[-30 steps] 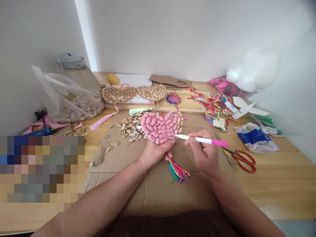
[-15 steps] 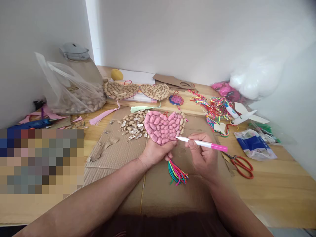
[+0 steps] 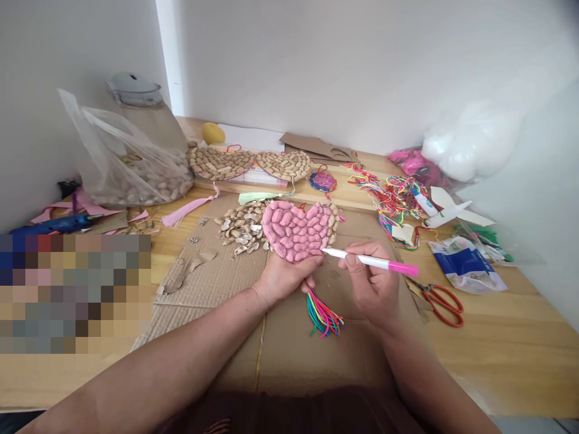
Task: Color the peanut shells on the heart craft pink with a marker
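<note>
A heart covered in peanut shells, mostly pink with a bare tan strip along its right side, is gripped at its lower point by my left hand. A multicoloured string tassel hangs below that hand. Between the thumb and fingers of my right hand is a white marker pen with a pink rear end. Its tip meets the heart's lower right edge, though whether it touches is too small to tell. Behind the heart, loose peanut shells lie piled on a cardboard sheet.
Red-handled scissors and a blue-and-white packet lie at the right, with tangled coloured strings farther back. Two tan peanut-shell pieces lean at the back. A plastic bag of peanuts and a blue glue gun occupy the left.
The view has shifted very slightly. The heart, both hands and the marker pen keep nearly the same places, with the pen tip still at the heart's lower right edge.
</note>
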Demonstrator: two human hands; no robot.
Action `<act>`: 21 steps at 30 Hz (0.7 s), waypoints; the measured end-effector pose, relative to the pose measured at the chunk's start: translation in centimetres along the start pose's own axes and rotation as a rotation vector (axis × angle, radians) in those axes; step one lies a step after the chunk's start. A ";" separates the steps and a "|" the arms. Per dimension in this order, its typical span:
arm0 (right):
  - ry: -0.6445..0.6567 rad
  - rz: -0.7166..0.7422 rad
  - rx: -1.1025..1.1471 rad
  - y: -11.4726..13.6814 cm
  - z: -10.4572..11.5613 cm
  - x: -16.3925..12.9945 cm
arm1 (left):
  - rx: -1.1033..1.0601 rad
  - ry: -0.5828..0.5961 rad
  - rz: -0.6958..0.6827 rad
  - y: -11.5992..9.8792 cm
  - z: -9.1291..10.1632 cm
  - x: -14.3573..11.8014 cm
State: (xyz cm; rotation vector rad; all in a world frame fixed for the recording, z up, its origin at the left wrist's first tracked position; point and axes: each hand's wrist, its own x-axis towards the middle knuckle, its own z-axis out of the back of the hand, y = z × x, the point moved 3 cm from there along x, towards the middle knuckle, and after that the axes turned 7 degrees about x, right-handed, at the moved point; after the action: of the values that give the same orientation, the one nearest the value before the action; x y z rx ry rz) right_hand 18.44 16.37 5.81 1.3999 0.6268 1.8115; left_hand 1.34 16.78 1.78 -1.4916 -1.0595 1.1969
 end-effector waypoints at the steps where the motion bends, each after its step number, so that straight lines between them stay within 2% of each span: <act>1: -0.005 -0.005 0.017 0.0 0.1 0.1 | -0.018 -0.007 -0.002 -0.1 0.0 0.0; 15: -0.033 -0.020 0.075 -0.1 0.2 0.1 | -0.063 0.005 -0.030 -0.2 0.0 0.1; 21: 0.018 -0.001 0.016 -0.1 -0.2 -0.2 | -0.033 0.004 -0.011 -0.2 0.0 0.0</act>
State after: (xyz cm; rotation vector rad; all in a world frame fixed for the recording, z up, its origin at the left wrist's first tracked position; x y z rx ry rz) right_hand 18.32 16.26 5.59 1.3954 0.6528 1.8241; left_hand 1.32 16.81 1.98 -1.5110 -1.0883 1.1730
